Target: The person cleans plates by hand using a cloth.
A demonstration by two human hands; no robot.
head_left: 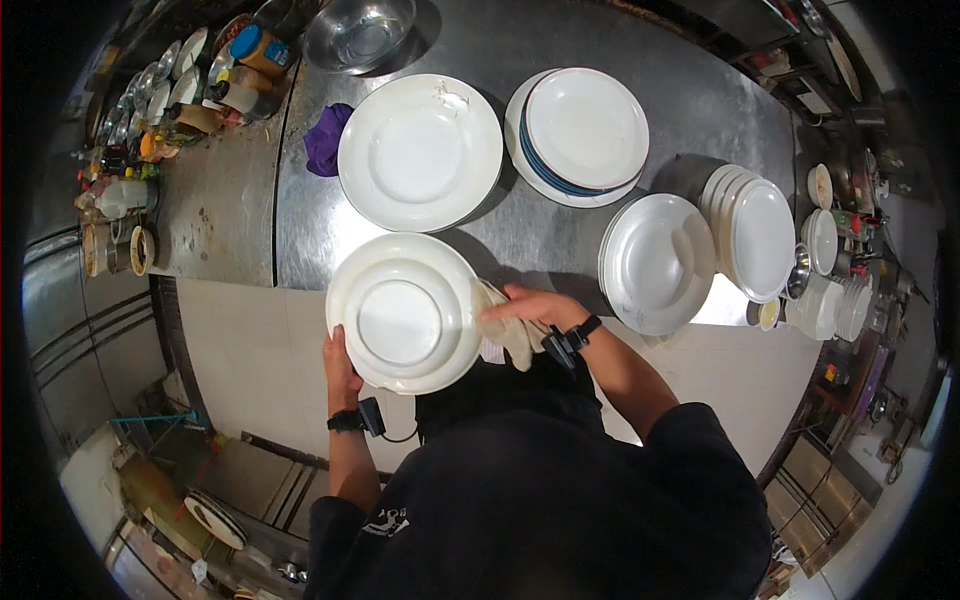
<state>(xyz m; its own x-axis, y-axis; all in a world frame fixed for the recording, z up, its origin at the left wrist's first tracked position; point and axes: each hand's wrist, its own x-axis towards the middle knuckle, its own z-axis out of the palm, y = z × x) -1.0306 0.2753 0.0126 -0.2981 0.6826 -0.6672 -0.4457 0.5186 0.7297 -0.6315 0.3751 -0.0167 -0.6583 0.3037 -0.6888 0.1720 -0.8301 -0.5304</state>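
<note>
In front of me I hold a white plate [398, 318] just off the near edge of the steel table, its ringed underside facing up. My left hand [341, 372] grips its lower left rim, with most of the fingers hidden beneath. A beige cloth [515, 335] is bunched in my right hand [540, 308] and touches the plate's right rim. Beyond the held plate, a large white plate [415, 160] lies on the table with a brownish mark near its upper right rim.
The steel table [690, 110] bears a plate stack with blue rims [588, 130], two white plate stacks [655, 265] at the right, a purple cloth [325, 142] and a metal bowl [358, 35]. Bottles and jars [245, 95] crowd the far left; more bowls [822, 240] stand far right.
</note>
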